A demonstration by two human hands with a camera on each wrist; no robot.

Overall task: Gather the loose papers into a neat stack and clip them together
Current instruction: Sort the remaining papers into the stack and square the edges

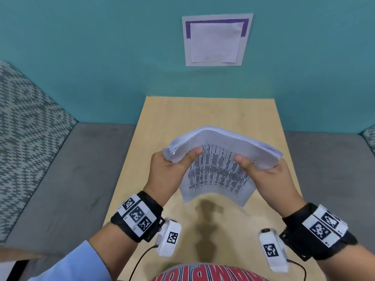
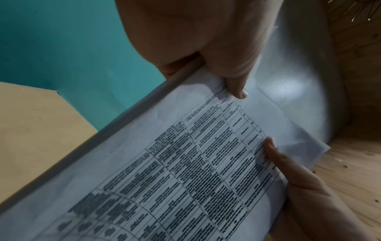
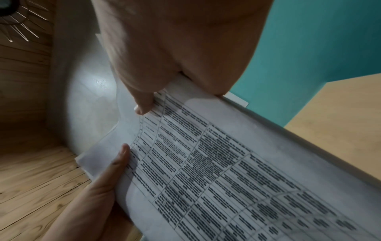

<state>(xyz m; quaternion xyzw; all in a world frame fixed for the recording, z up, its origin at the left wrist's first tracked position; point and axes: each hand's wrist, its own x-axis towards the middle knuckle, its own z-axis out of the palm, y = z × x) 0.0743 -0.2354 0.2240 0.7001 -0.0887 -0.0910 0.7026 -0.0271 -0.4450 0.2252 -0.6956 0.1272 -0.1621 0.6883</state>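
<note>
Above table (image 1: 203, 114), papers (image 1: 221, 159) between both grips.

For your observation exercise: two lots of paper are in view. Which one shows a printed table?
The stack held in both hands above the table; the sheet on the wall looks blank.

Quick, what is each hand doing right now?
Left hand: grips the left edge of the stack of papers, thumb on top.
Right hand: grips the stack's right edge, thumb on top.
</note>
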